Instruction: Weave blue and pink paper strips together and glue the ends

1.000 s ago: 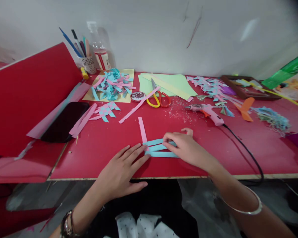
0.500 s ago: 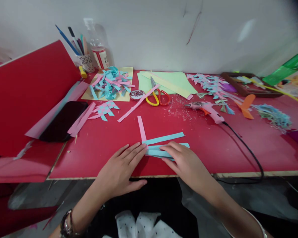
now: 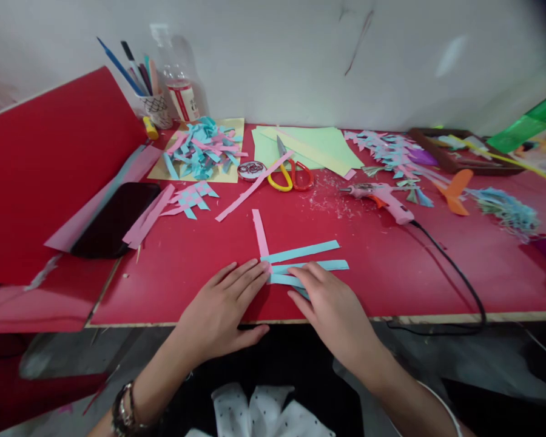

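My left hand [image 3: 221, 306] lies flat on the red table, fingers stretched out, its fingertips pressing the left ends of several blue paper strips [image 3: 303, 250] where they meet a pink paper strip [image 3: 260, 233]. From there the blue strips fan out to the right. My right hand [image 3: 334, 306] has its index finger and thumb around a lower blue paper strip [image 3: 280, 279]. Part of that strip is hidden under the fingers. Beyond the hands, another pink strip [image 3: 248, 194] lies slanted across scissors [image 3: 289, 173] with yellow and red handles.
A pink glue gun [image 3: 386, 200] with a black cord lies at right. A black phone [image 3: 116, 221] and a pink-blue woven paper piece [image 3: 193, 199] are at left. Behind stand a paper pile [image 3: 204, 149], green sheets [image 3: 309, 145], a pen cup [image 3: 157, 111] and a bottle [image 3: 182, 97].
My right hand has shifted slightly left along the blue strips, and its fingers are lower on them. The left hand stays pressed in place.
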Motion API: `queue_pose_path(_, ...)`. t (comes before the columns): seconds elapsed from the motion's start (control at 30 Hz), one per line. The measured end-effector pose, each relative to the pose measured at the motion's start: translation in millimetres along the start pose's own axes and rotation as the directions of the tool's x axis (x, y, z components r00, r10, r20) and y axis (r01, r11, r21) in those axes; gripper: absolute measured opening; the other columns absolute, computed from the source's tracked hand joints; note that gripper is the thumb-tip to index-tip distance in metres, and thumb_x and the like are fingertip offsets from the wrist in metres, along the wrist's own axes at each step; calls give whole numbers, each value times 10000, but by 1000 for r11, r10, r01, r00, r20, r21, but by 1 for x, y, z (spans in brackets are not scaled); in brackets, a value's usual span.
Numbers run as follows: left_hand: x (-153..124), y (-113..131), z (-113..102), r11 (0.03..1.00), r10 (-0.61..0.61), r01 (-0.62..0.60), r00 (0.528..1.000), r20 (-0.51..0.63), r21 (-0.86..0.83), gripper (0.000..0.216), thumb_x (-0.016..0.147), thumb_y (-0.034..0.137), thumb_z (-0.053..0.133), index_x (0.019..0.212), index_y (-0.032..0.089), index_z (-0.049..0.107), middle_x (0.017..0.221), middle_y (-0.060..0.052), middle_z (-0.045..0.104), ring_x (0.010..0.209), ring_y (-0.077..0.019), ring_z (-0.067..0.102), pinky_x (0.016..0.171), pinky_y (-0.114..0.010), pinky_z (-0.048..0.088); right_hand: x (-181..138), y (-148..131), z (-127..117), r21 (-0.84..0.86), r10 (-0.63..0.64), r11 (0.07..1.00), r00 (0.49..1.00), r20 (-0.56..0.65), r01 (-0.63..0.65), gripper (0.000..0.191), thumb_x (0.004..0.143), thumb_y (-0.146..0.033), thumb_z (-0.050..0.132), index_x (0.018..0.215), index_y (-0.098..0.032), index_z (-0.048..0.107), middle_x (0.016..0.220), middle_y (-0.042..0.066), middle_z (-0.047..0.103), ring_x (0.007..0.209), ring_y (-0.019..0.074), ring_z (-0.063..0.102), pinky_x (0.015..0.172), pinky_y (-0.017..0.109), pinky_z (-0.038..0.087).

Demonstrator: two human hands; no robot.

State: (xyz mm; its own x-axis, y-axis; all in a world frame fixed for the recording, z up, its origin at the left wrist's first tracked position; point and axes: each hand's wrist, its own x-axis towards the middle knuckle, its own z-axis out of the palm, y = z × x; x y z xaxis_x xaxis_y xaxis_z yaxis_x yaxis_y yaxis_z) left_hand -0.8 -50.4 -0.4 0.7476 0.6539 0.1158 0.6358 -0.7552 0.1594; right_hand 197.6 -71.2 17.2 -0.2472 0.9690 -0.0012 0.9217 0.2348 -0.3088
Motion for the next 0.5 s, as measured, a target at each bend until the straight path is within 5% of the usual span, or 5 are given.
queue_pose_path(0.33,-1,1,0,1000,-1,1,1000,-1,3,695,760,471,474,1330,120,289,1368,-99,371,1247,-228,340,1041,-391,251,12,-6,2,46,-41,998,998,-47,44,108,799,-163,443,848,-175,539,882,77,583,872,220,528,724,327,419)
queue_pose_path(0.5,0,1,1,1000,-17,17,1000,-11,-24,733,755,484,479,1345,116,246,1358,-105,387,1250,-229,337,1039,-386,257,21,4,-9,160,5,987,997,73,-17,210,774,-92,373,924,-174,496,864,66,602,790,179,558,655,275,392)
